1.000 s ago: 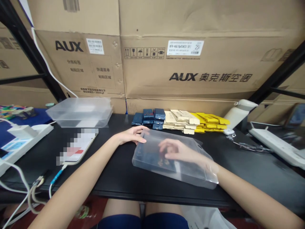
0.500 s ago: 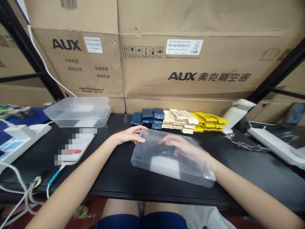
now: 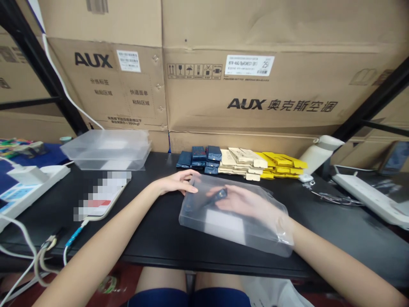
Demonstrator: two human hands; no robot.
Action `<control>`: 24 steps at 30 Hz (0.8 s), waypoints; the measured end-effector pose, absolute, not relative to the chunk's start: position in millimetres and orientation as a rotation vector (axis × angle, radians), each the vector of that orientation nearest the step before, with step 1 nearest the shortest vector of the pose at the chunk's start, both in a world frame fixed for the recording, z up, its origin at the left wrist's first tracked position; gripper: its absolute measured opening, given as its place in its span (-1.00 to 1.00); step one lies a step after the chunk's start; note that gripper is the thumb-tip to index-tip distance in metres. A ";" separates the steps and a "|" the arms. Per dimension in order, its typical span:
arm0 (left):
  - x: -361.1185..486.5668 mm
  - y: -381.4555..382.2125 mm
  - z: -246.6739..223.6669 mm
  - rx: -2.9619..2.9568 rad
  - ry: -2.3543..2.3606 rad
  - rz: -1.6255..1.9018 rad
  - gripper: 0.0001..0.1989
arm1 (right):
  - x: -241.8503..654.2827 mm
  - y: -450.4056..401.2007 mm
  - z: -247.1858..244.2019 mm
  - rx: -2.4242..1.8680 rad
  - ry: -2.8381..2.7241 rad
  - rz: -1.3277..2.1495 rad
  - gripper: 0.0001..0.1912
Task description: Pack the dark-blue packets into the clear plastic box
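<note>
A clear plastic box (image 3: 268,236), flat and frosted-looking, lies slightly turned on the black tabletop in front of me. My left hand (image 3: 179,182) grips its far left corner, thumb over the edge and fingers around the back. Through the right end of the box reaches my right hand (image 3: 243,200), seen blurred through the plastic. Its fingers hold a small dark blue packet (image 3: 220,195) inside. A white rectangle (image 3: 225,224) shows on the box's near part. Behind the box stand piles of dark blue packets (image 3: 212,160), cream packets (image 3: 241,161) and yellow packets (image 3: 284,164).
Stacked clear plastic boxes (image 3: 105,147) sit back left, near a phone (image 3: 107,198) on a cable. Power strips (image 3: 41,181) lie at left and right. A white bottle (image 3: 321,155) leans back right, near glasses (image 3: 335,197). Cardboard cartons (image 3: 198,94) wall off the back.
Inside the box, my right hand has shifted slightly and the dark blue packet now shows clearly at its fingertips. My left hand keeps its hold on the corner. The view moved a little.
</note>
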State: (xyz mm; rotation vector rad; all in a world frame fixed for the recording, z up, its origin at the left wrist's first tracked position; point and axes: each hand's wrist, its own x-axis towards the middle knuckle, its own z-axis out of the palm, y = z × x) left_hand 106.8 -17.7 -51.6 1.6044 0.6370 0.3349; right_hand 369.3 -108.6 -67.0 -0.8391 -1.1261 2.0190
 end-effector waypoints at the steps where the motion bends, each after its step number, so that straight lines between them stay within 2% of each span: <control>1: 107.0 -17.9 -51.6 1.603 0.632 0.336 -0.37 | 369.9 -108.2 -66.6 -0.831 -1.110 2.030 -0.63; 4: 107.6 -19.0 -50.6 1.614 0.633 0.334 -0.38 | 368.5 -111.3 -62.4 -0.856 -1.141 1.963 -0.67; 13: 109.8 -21.0 -49.4 1.616 0.664 0.339 -0.36 | 348.7 -125.0 -66.1 -1.142 -1.483 1.392 -0.50; 21: 112.9 -23.2 -49.0 1.584 0.674 0.369 -0.35 | 344.1 -121.3 -76.4 -1.074 -1.514 1.306 -0.49; 24: 112.9 -23.4 -48.3 1.600 0.667 0.361 -0.37 | 344.9 -121.5 -81.4 -1.028 -1.527 1.349 -0.36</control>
